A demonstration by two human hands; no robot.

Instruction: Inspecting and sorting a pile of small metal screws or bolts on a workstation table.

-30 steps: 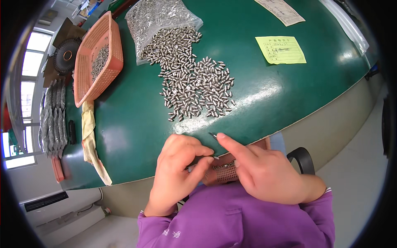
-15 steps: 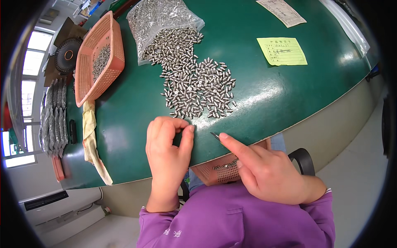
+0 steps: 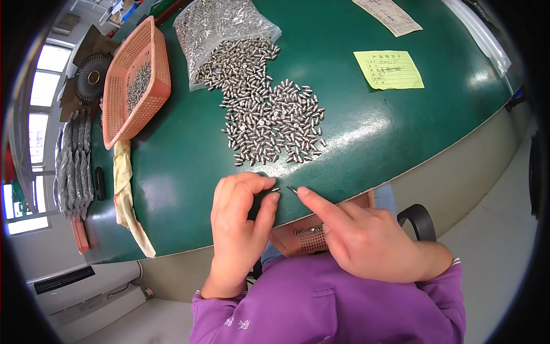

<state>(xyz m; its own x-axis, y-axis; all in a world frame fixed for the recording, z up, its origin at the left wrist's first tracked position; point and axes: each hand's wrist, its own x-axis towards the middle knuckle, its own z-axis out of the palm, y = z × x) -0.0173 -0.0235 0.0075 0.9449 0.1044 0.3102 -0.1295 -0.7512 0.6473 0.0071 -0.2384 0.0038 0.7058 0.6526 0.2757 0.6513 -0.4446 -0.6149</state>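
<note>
A small metal screw-like part [image 3: 275, 190] sits between the thumb and index finger of my left hand [image 3: 240, 209], just above the green table near its front edge. My right hand [image 3: 366, 238] is closed round a thin dark pointed tool [image 3: 292, 190]; only its tip shows past the index finger, and the rest is hidden in the hand. That tip points at the part, with a small gap between them. Beyond both hands lies a heap of similar metal parts [image 3: 272, 123], spilling from a clear plastic bag [image 3: 226, 20].
A pink basket [image 3: 163, 86] holding metal parts stands at the left, by a yellowish cloth strip [image 3: 123, 189]. Below the table edge is another pink basket [image 3: 286, 241]. A yellow-green card [image 3: 389, 70] and a paper slip [image 3: 389, 16] lie at the right.
My left hand has shifted right and slightly toward me, and a metal part now shows at its fingertips. My right hand has moved slightly left with the pointed tool.
</note>
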